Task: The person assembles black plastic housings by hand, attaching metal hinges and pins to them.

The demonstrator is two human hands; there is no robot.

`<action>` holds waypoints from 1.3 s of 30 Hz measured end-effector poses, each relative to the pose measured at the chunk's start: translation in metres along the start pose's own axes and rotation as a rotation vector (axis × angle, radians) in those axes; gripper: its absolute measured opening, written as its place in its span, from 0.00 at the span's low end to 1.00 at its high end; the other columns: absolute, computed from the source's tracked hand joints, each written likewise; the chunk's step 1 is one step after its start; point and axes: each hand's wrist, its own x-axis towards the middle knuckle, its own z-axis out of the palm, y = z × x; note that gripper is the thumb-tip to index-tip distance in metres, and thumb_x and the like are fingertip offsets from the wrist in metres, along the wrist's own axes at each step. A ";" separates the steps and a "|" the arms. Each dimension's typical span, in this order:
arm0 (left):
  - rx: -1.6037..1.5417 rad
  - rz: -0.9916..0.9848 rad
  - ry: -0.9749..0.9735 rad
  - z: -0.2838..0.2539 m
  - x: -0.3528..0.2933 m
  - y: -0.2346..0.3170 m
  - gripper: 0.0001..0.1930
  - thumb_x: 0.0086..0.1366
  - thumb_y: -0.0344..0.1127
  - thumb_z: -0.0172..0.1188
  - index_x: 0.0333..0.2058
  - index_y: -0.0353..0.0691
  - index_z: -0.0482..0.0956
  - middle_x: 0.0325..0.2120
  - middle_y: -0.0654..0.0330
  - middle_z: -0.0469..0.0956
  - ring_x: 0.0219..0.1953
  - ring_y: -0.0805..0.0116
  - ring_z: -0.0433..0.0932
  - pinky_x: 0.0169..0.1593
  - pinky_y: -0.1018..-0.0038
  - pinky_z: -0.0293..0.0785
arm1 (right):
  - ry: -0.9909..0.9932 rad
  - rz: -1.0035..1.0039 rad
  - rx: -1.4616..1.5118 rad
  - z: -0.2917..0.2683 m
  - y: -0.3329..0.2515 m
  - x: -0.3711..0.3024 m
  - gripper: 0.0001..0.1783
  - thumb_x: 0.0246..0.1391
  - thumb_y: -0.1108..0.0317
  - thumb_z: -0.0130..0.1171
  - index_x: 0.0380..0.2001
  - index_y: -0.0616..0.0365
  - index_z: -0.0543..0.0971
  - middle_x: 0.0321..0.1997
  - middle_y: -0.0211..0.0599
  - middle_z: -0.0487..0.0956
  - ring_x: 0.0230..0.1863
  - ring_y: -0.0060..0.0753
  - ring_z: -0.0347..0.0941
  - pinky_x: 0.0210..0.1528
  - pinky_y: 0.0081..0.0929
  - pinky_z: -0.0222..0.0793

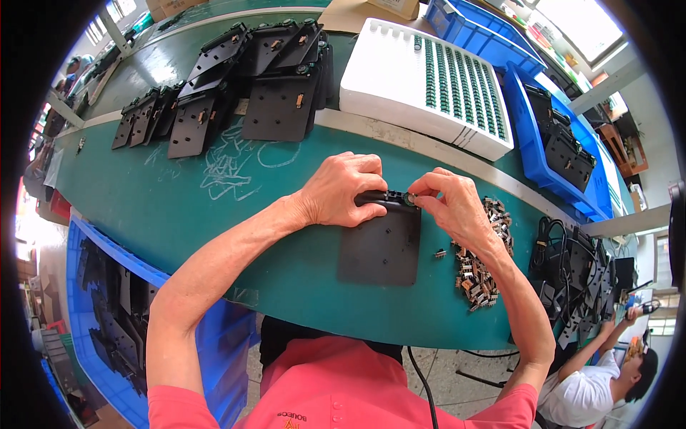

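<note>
A flat black plate [379, 250] with a raised, rounded top edge lies on the green worktable in front of me. My left hand [343, 189] is closed on the left part of that edge, thumb in front and fingers behind. At the right end of the edge, my right hand [451, 207] pinches a small round dark-green part [409, 199] between thumb and fingertips. The part touches the plate's edge; whether it is seated there I cannot tell. Beside my right forearm lies a pile of small metal-and-brown components [477, 275], with one loose component [439, 254] nearer the plate.
Similar black plates [279, 107] stand in leaning stacks at the back left. A white foam tray [382, 75] holds rows of green round parts. Blue bins stand at right [527, 154] and lower left [221, 350]. Black cabled units [572, 272] and another person [589, 386] are at right.
</note>
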 end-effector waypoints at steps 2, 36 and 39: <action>-0.002 0.000 0.002 0.000 0.000 0.000 0.13 0.45 0.38 0.72 0.28 0.40 0.81 0.28 0.60 0.74 0.33 0.59 0.77 0.39 0.66 0.73 | 0.025 -0.047 -0.041 0.002 0.001 -0.001 0.07 0.48 0.75 0.62 0.32 0.64 0.82 0.28 0.45 0.77 0.32 0.47 0.76 0.37 0.38 0.71; -0.003 -0.023 -0.004 0.000 0.000 0.000 0.15 0.44 0.39 0.73 0.30 0.40 0.82 0.29 0.60 0.75 0.33 0.57 0.76 0.39 0.64 0.74 | 0.028 0.018 0.068 0.001 0.002 -0.008 0.10 0.50 0.71 0.62 0.37 0.60 0.83 0.34 0.44 0.79 0.34 0.43 0.79 0.39 0.34 0.74; -0.010 0.005 0.014 0.001 0.000 -0.001 0.15 0.45 0.37 0.73 0.32 0.38 0.82 0.29 0.59 0.76 0.30 0.59 0.75 0.36 0.67 0.73 | 0.030 -0.015 0.056 0.001 -0.002 -0.005 0.09 0.50 0.72 0.61 0.35 0.60 0.84 0.33 0.43 0.79 0.33 0.43 0.78 0.39 0.36 0.73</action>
